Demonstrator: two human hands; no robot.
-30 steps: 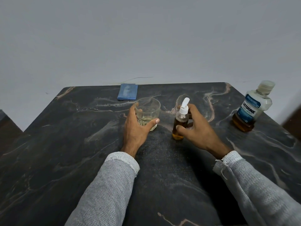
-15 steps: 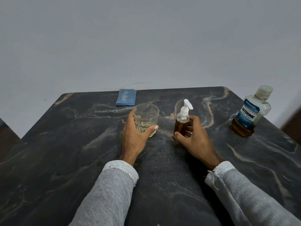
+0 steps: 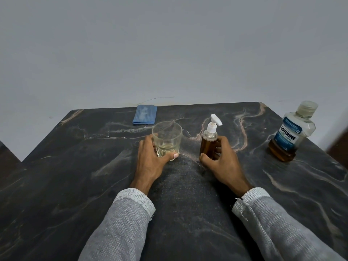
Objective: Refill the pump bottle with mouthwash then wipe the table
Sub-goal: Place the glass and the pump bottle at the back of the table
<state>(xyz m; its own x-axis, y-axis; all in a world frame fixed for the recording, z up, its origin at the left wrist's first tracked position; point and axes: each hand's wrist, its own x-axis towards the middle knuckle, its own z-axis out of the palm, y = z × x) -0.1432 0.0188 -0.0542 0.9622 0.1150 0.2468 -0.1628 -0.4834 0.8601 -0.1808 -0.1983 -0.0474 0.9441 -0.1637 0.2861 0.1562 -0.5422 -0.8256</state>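
While 2 hands grip, left hand [image 3: 148,162] clasps 1 glass [image 3: 167,140], right hand [image 3: 224,162] 1 pump bottle [image 3: 208,144]; 1 cloth [image 3: 145,114].

On the desk [image 3: 75,185] before me, the glass [image 3: 167,138] stands left of centre with my left hand [image 3: 150,162] wrapped around its near left side. Just to its right stands the pump bottle [image 3: 208,142], upright, with my right hand [image 3: 224,162] against its right side. The folded cloth [image 3: 145,114] lies behind the glass at the desk's far edge. The mouthwash bottle [image 3: 292,132] stands well apart, near the right edge.
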